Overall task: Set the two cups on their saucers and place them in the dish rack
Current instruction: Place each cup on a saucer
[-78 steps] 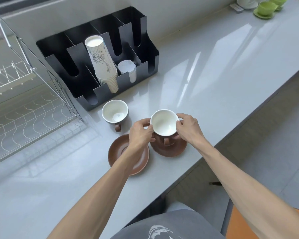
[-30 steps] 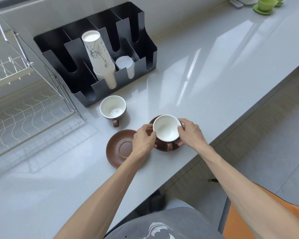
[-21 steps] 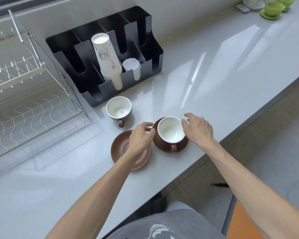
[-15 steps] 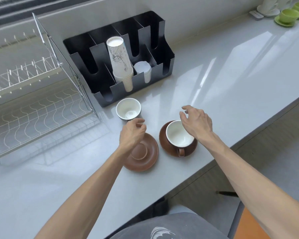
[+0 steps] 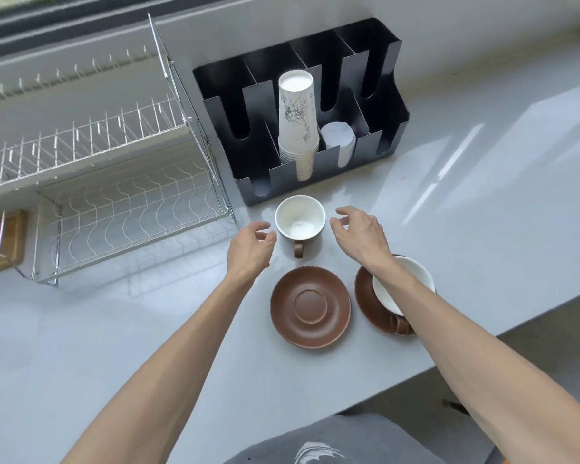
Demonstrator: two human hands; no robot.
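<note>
A brown cup with a white inside (image 5: 300,218) stands on the grey counter, handle toward me. My left hand (image 5: 250,251) is just left of it and my right hand (image 5: 360,234) just right of it; both are open, fingers curled, not touching it. In front of this cup lies a bare brown saucer (image 5: 310,306). To its right a second cup (image 5: 402,286) sits on the other brown saucer (image 5: 365,296), partly hidden by my right forearm. The wire dish rack (image 5: 114,202) stands at the left.
A black cup organiser (image 5: 375,122) behind the cup holds a stack of paper cups (image 5: 297,122) and white lids (image 5: 338,139). A wooden board (image 5: 0,242) sits at the far left. The counter's front edge runs close on the right, with floor below.
Both hands let go of the cup set on the right saucer and moved back to either side of the other cup. The view shifted left.
</note>
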